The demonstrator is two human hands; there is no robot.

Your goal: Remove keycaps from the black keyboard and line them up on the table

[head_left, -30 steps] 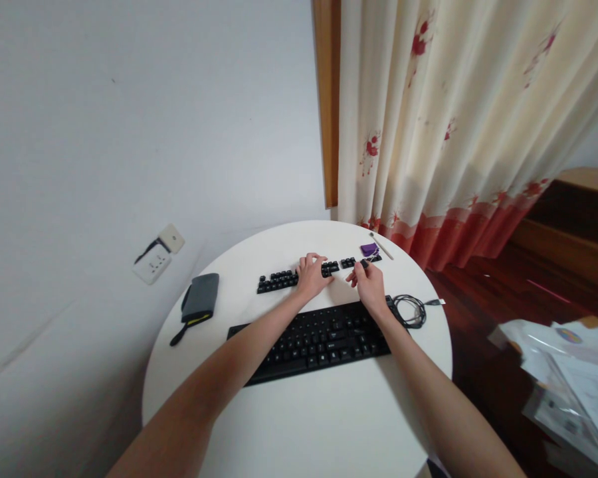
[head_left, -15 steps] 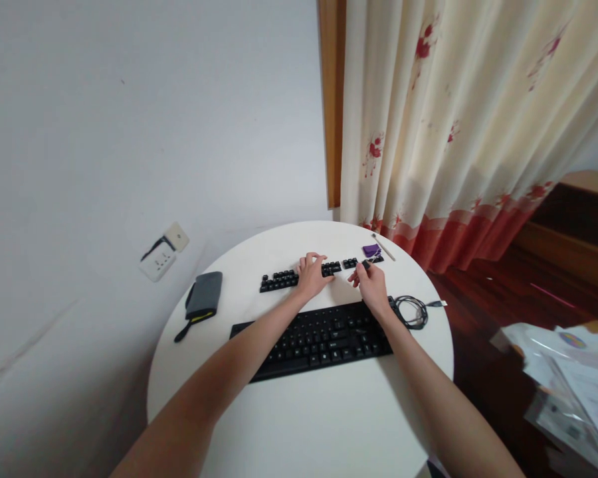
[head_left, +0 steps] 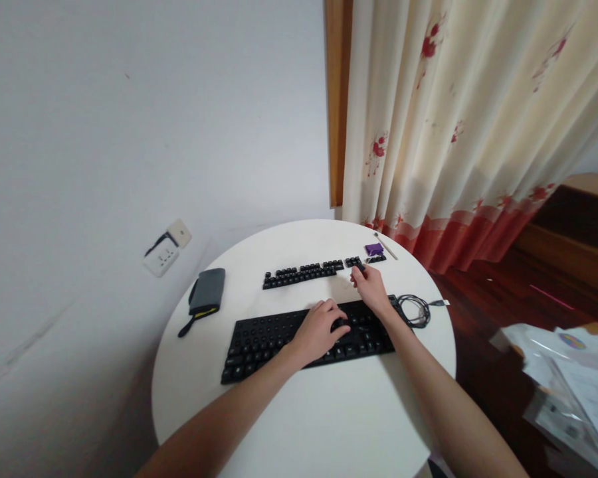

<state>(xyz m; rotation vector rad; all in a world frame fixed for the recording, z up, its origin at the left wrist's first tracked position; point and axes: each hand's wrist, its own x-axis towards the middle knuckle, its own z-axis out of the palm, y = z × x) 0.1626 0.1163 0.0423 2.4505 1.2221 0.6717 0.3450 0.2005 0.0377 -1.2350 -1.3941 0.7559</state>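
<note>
A black keyboard (head_left: 274, 335) lies across the middle of the white table, round plungers showing in its upper rows where keycaps are off. My left hand (head_left: 319, 335) rests over its right-centre part, fingers curled toward the thumb. Something dark shows between them, too small to name. Above the keyboard's right end, my right hand (head_left: 370, 289) is closed round a small black-handled tool with thin wires, which looks like a keycap puller (head_left: 361, 267). Beyond the keyboard, loose black keycaps (head_left: 299, 275) stand lined up in rows.
At the left lies a grey zip pouch (head_left: 206, 292) with a strap. A coiled USB cable (head_left: 413, 311) sits at the right. A purple cloth (head_left: 373, 249) and a thin brush (head_left: 386, 245) lie at the back right. The wall and curtain (head_left: 403, 166) border the round table (head_left: 323, 425).
My left hand has come back from the keycap rows to the keyboard, uncovering the rows. My right hand stays in nearly the same place with the tool. The view has shifted slightly.
</note>
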